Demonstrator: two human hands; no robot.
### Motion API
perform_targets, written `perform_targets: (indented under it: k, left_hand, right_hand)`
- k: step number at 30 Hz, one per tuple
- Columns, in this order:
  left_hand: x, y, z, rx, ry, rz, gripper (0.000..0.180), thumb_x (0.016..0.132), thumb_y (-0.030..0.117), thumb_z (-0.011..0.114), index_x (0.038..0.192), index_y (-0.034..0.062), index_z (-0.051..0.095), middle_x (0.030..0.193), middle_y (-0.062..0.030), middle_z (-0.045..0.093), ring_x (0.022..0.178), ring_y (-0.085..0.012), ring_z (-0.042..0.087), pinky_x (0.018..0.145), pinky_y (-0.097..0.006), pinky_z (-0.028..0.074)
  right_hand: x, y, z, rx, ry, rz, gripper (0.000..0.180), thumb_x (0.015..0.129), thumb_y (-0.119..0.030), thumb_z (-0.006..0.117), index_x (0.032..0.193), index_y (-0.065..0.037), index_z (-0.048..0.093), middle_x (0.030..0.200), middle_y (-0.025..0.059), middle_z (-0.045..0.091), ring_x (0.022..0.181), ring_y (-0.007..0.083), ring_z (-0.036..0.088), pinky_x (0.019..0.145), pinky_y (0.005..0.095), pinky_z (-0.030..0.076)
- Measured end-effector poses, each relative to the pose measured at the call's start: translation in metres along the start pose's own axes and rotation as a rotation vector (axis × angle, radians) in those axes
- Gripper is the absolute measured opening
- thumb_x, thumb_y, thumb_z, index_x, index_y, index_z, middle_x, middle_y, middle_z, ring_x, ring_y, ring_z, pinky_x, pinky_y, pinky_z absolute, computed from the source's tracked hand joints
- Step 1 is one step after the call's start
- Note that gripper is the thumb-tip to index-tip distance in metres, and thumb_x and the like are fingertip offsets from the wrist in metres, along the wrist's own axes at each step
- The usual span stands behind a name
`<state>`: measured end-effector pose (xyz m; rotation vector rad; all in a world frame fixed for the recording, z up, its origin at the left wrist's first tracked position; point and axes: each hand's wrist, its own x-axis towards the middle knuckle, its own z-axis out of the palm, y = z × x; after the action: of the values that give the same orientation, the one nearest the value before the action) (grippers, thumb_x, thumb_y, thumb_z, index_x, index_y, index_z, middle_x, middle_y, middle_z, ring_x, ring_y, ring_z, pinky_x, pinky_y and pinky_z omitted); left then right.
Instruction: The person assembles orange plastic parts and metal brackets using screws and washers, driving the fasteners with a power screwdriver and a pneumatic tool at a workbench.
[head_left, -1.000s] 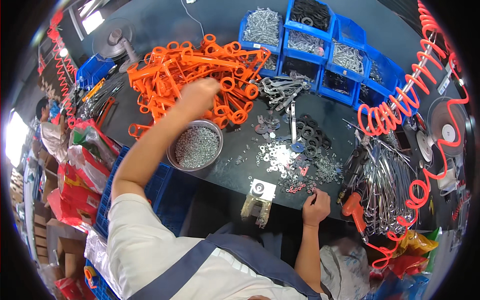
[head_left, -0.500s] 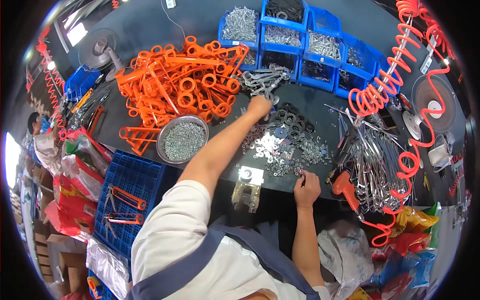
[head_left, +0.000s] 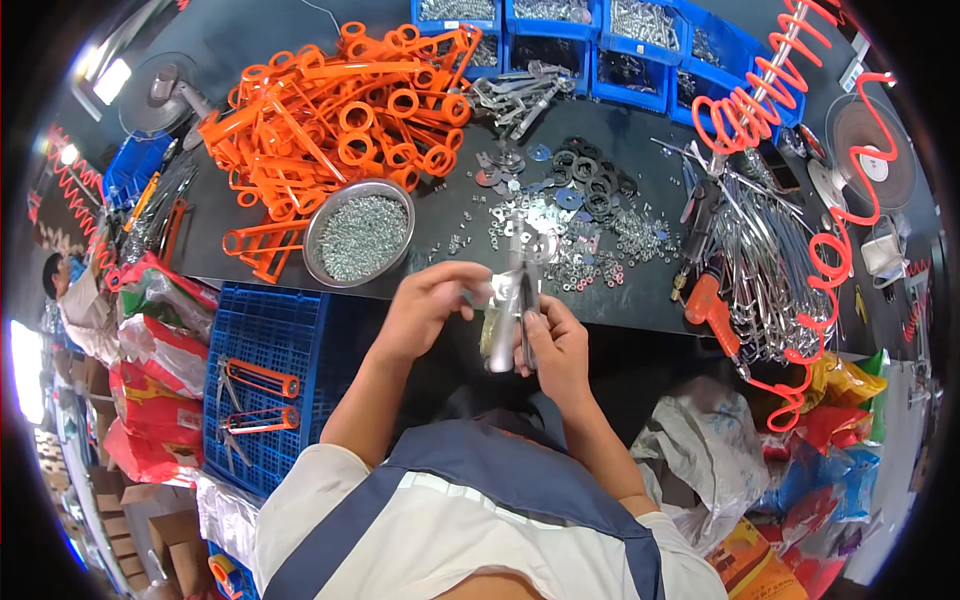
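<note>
My right hand [head_left: 558, 345] is closed around a long, silvery metal part [head_left: 524, 295], blurred by motion and upright in front of the bench edge. To its left my left hand [head_left: 430, 305] hovers with bent fingers, their tips smeared close to the part. Whether anything small is between them I cannot make out. Behind the part, a brass-coloured metal fixture [head_left: 489, 338] at the bench edge is mostly covered. Beyond the hands lie loose small nuts and washers [head_left: 590, 240], black rings [head_left: 585, 165] and a heap of silver metal levers [head_left: 520, 98].
Orange tubular frames [head_left: 340, 125] are heaped at the back left, beside a steel bowl of small fasteners [head_left: 362, 240]. Blue bins [head_left: 630, 75] line the back. At right are an orange-handled power driver [head_left: 708, 310], metal rods [head_left: 775, 270] and a red coiled hose [head_left: 735, 125].
My left hand has come back from the lever heap to the bench edge. My right hand has moved left from the loose nuts and now grips the silvery part. The view has shifted nearer.
</note>
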<state>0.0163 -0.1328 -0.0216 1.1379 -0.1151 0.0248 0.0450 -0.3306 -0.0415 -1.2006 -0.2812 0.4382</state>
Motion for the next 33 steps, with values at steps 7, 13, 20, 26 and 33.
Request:
perform_targets:
  k: [7,13,20,26,33]
  left_hand:
    - [-0.02,-0.027,0.012,0.02,0.12,0.22,0.082,0.072,0.01,0.077,0.137,0.0058,0.028,0.133,-0.0135,0.04,0.121,-0.0225,0.043,0.101,-0.037,0.038]
    - [-0.032,-0.01,0.001,-0.332,0.119,0.069,0.055,0.096,0.032,0.044,0.137,0.0021,0.023,0.119,-0.0257,0.049,0.105,-0.0337,0.058,0.088,-0.049,0.05]
    - [-0.045,-0.002,0.005,-0.473,-0.083,-0.382,0.059,0.096,0.043,0.041,0.141,0.0087,0.024,0.107,-0.0209,0.054,0.084,-0.0225,0.059,0.075,-0.04,0.055]
    - [-0.053,-0.008,0.013,0.237,0.235,0.029,0.069,0.08,-0.011,0.047,0.143,0.0027,0.021,0.138,-0.0148,0.038,0.113,-0.0191,0.048,0.09,-0.032,0.046]
    - [-0.038,-0.03,0.021,0.519,0.206,0.029,0.046,0.086,0.009,0.062,0.123,-0.0001,0.037,0.109,-0.0194,0.061,0.104,-0.023,0.06,0.087,-0.031,0.045]
  right_hand:
    - [-0.015,0.006,0.035,-0.271,-0.135,0.112,0.026,0.09,-0.008,0.054,0.113,0.002,0.047,0.068,0.0041,0.058,0.051,0.0077,0.055,0.045,0.0219,0.044]
    - [0.018,-0.004,-0.033,-0.772,-0.104,-0.229,0.019,0.082,-0.008,0.065,0.098,0.001,0.065,0.078,0.0066,0.064,0.068,0.0124,0.06,0.061,0.0256,0.048]
    - [0.109,-0.004,-0.127,-1.415,0.109,-0.658,0.021,0.072,-0.002,0.065,0.093,-0.006,0.065,0.088,0.0102,0.065,0.086,0.0271,0.06,0.075,0.036,0.048]
    - [0.116,-0.013,-0.119,-1.391,0.088,-0.555,0.018,0.07,-0.002,0.066,0.086,-0.005,0.06,0.08,0.0073,0.063,0.079,0.0241,0.059,0.071,0.0353,0.047]
    - [0.03,-0.037,-0.027,0.0,-0.107,0.048,0.016,0.074,0.003,0.068,0.088,0.001,0.06,0.079,0.0051,0.062,0.07,0.0112,0.059,0.064,0.0242,0.048]
